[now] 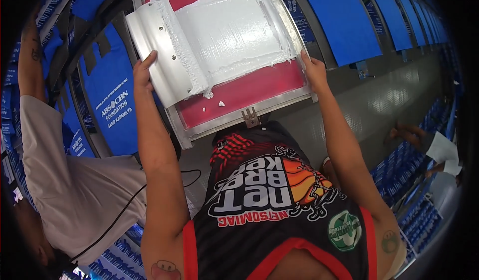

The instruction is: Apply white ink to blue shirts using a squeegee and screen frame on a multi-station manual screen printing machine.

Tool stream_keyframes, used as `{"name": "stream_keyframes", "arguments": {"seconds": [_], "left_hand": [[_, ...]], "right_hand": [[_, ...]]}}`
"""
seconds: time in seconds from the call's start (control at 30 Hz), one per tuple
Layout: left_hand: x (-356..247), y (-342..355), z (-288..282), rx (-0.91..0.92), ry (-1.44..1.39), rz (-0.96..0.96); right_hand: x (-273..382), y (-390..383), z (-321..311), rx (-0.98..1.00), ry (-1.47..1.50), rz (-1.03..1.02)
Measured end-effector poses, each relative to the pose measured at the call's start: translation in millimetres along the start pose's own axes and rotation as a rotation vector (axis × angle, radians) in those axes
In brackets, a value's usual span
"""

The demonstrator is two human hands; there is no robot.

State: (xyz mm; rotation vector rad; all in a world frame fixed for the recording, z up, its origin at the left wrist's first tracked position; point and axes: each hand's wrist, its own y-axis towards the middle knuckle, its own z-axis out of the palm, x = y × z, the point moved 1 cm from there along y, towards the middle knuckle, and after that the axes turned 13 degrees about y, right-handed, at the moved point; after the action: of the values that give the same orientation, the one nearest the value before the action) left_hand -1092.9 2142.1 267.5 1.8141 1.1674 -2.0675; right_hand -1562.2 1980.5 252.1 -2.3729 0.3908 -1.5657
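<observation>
A screen-printing frame [174, 125] with a red mesh [219, 105] lies in front of me. Thick white ink [239, 30] covers the mesh's middle and is heaped in ridges along the sides. Across the frame's left end rests a wide silver metal squeegee [157, 50], with white ink along its right edge. My left hand [144, 73] is closed on the squeegee's outer left edge, thumb on top and fingers mostly hidden. At the frame's right side my right hand [314, 71] grips the rim, thumb up. A metal hinge clamp [250, 117] sits on the near rim.
Blue cut fabric panels [112, 90] lie on boards at the left, and more blue panels [344, 20] run along the right. A co-worker in a grey shirt [80, 180] stands close at my left. Another person [441, 153] is farther off at the right, near blue-draped racks [399, 180].
</observation>
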Motion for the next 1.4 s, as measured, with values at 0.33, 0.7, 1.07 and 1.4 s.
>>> {"name": "stream_keyframes", "arguments": {"seconds": [0.33, 0.7, 1.07, 1.4], "left_hand": [[29.4, -1.4, -9.6, 0.05, -0.08, 0.072], [5.3, -9.7, 1.7, -0.04, 0.185, 0.242], [-57.7, -117.0, 148.7, 0.202, 1.37, 0.618], [-29.0, -119.8, 154.2, 0.227, 1.615, 0.598]], "right_hand": [[-5.7, 5.6, 4.7, 0.032, 0.032, 0.08], [-34.8, 20.1, 6.3, 0.061, 0.066, 0.028], [127.8, -46.3, -13.6, 0.262, -0.089, -1.199], [119.4, -1.8, 53.4, 0.786, -1.161, -0.888]]}}
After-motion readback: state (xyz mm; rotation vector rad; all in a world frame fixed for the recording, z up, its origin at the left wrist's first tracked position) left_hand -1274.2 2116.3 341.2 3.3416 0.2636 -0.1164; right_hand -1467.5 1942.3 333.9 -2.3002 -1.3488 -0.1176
